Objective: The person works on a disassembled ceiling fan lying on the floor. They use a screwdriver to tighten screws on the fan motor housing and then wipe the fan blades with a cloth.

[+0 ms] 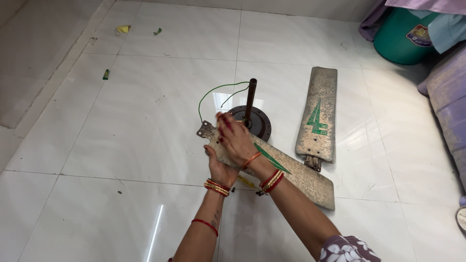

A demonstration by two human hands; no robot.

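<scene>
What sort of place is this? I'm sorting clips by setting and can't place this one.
Probably a room in a home. The floor is glossy white tile, a ceiling fan motor and a loose fan blade lie on it, and cloth-draped furniture beside a green tub fills the corner.

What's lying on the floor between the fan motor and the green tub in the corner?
In the head view, a loose fan blade with a green mark lies flat on the tiles between the fan motor and the green tub.

Dusty tan fan blade (291,174), green mark, teal tub (400,41)
</scene>
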